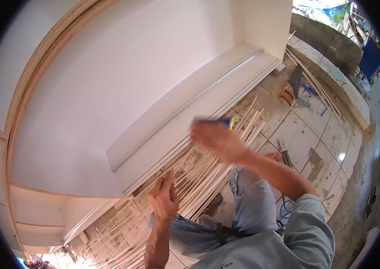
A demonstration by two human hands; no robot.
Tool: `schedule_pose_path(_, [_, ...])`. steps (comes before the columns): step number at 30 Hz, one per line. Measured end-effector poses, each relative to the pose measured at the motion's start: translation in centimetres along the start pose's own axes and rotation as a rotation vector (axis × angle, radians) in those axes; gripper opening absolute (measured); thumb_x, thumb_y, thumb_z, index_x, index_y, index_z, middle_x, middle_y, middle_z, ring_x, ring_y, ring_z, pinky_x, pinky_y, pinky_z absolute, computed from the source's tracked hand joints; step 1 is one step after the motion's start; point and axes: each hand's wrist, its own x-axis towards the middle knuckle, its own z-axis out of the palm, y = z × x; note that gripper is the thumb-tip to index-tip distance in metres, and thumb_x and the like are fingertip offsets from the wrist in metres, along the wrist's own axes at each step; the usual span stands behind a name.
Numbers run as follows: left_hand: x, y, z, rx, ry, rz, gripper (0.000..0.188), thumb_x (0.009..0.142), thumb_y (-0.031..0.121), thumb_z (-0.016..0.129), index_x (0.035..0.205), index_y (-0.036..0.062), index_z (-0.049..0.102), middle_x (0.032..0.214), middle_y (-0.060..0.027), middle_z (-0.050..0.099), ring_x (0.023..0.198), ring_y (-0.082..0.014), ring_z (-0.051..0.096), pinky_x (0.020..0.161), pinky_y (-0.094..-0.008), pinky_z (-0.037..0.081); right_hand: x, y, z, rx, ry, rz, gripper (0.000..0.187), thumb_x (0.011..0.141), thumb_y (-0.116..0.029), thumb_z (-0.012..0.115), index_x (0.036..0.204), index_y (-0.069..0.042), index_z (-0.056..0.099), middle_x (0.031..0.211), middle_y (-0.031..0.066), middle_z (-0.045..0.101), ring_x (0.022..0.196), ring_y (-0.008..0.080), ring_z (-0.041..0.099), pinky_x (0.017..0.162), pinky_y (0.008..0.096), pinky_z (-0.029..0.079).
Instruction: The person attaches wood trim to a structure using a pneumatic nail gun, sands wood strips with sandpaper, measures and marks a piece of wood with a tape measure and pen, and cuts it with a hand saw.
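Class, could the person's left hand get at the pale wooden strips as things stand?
Probably yes: the pale wooden strips lie close beside the left hand, and nothing visible seems to block the way between them.

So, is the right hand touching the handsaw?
Apart. The head view shows wooden strips and tiled floor between the right hand and the handsaw.

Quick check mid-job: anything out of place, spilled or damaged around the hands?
Mostly untidiness: long, pale wooden strips lie spread unevenly near the person's bare left hand, looking scattered rather than stacked. A wooden-handled, dark-bladed handsaw lies loose on the white square floor tiles, which look dirty with brown smears.
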Motion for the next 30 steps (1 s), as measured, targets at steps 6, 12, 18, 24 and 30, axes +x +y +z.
schedule_pose_path(6, [0.9, -1.1, 1.0, -0.075, -0.035, 0.128, 0.034, 0.083, -0.007, 0.061, 0.116, -0.0008, 0.066, 0.089, -0.017, 0.066, 0.068, -0.0366, 0.064, 0.057, -0.0378, 0.049, 0.6, -4.6, 1.3, 0.208, 0.044, -0.176, 0.054, 0.087, -0.005, 0.061, 0.14, -0.009, 0.055, 0.147, 0.0119, 0.052, 0.14, 0.0275, 0.046, 0.117, 0.0418, 0.036])
schedule_pose_path(12, [1.5, 0.9, 0.7, -0.329, -0.175, -0.19, 0.018, 0.09, -0.004, 0.062, 0.107, -0.0045, 0.068, 0.077, -0.0179, 0.067, 0.061, -0.029, 0.063, 0.056, -0.0327, 0.047, 1.4, -1.7, -0.1, 0.089, 0.145, 0.008, 0.059, 0.083, -0.004, 0.06, 0.141, 0.0, 0.051, 0.147, 0.0145, 0.05, 0.138, 0.0303, 0.047, 0.115, 0.0446, 0.039])
schedule_pose_path(18, [2.1, 1.6, -0.4, -0.456, -0.178, -0.233, 0.014, 0.097, 0.005, 0.06, 0.101, -0.0059, 0.069, 0.069, -0.0095, 0.065, 0.056, -0.0114, 0.05, 0.053, -0.0275, 0.04, 1.5, -4.8, 1.1, 0.292, 0.004, -0.265, 0.055, 0.086, -0.005, 0.06, 0.141, -0.001, 0.051, 0.147, 0.0139, 0.051, 0.137, 0.0304, 0.048, 0.114, 0.043, 0.04])
schedule_pose_path(24, [1.8, 0.4, -0.3, -0.679, -0.304, -0.349, 0.017, 0.099, 0.009, 0.059, 0.099, -0.0049, 0.069, 0.061, -0.0004, 0.047, 0.057, -0.0059, 0.039, 0.051, -0.0248, 0.032, 1.6, -1.2, 0.6, 0.23, 0.063, -0.096, 0.053, 0.088, -0.006, 0.06, 0.141, -0.001, 0.051, 0.147, 0.0129, 0.052, 0.137, 0.0281, 0.048, 0.114, 0.0419, 0.041])
schedule_pose_path(30, [1.9, 1.3, -0.7, -0.799, -0.393, -0.519, 0.021, 0.102, 0.013, 0.056, 0.101, -0.0024, 0.07, 0.064, 0.0052, 0.046, 0.058, -0.0043, 0.035, 0.051, -0.0226, 0.028, 1.3, -1.2, 1.1, 0.224, 0.092, -0.172, 0.053, 0.088, -0.007, 0.062, 0.14, -0.003, 0.051, 0.146, 0.0178, 0.051, 0.137, 0.0309, 0.049, 0.113, 0.0433, 0.041])
